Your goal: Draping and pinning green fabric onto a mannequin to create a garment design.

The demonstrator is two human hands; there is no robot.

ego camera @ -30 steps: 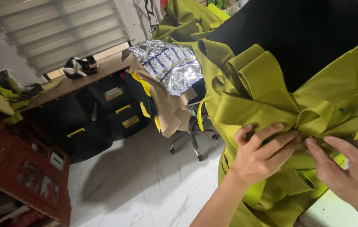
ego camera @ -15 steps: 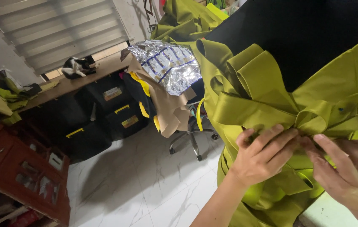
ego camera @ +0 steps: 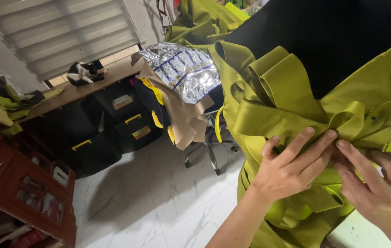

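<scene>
Both hands are on the olive-green fabric (ego camera: pixel 292 110), a garment draped over a black form (ego camera: pixel 324 41) that fills the upper right of the head view.

Left hand (ego camera: pixel 292 170): fingers together, laid flat over a gathered knot of ribbon-like folds, fingertips pressing at the crossing point. It looks pressed on rather than clamped; I cannot tell whether the thumb pinches cloth underneath.

Right hand (ego camera: pixel 379 188): just beside the left, fingertips touching the same knot from the other side, fingers slightly curled. Grip hidden behind the cloth, so I cannot tell whether it is closed on anything.

Fabric, my judgement: light, soft, smooth with a slight sheen, so likely slippery. The wide strips hold broad loops above the knot, so there is some body, but they will slump if released. Best hold is at the knot itself, where layers bunch and give purchase. Pinching a single loop would probably just pull it through.

Around the form: to its left, a swivel chair (ego camera: pixel 209 147) piled with brown paper and a silver foil sheet (ego camera: pixel 181 69). Beyond the chair, black storage boxes (ego camera: pixel 131 124) with yellow handles under a wooden bench. A black-and-white cat (ego camera: pixel 83 72) lies on that bench, below the window blind (ego camera: pixel 62 32). White marble-pattern floor (ego camera: pixel 158 202) beneath.
</scene>
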